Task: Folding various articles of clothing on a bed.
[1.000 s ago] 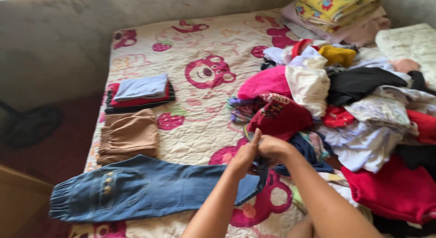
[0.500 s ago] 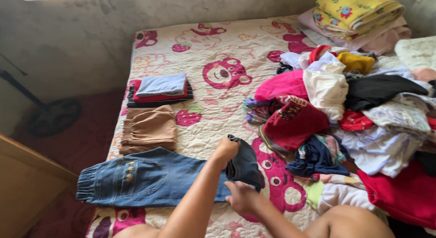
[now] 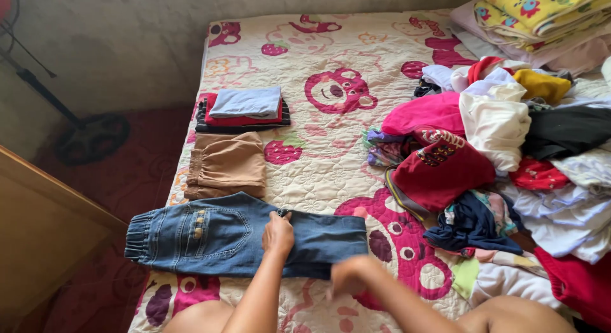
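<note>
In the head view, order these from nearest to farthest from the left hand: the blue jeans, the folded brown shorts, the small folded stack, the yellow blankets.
1. Blue jeans: directly under the left hand.
2. Folded brown shorts: just beyond the jeans, to the left.
3. Small folded stack: farther up the bed, behind the shorts.
4. Yellow blankets: far right corner.

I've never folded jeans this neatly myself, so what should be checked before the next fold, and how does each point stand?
1. Jeans lie flat on the bed cover: ok.
2. Left hand presses on the jeans' middle: ok.
3. Right hand has a grip on the leg end: cannot tell, blurred.
4. Jeans are apart from the brown shorts: not ok, edges meet.
5. Unfolded clothes pile is off the jeans: ok.
</note>
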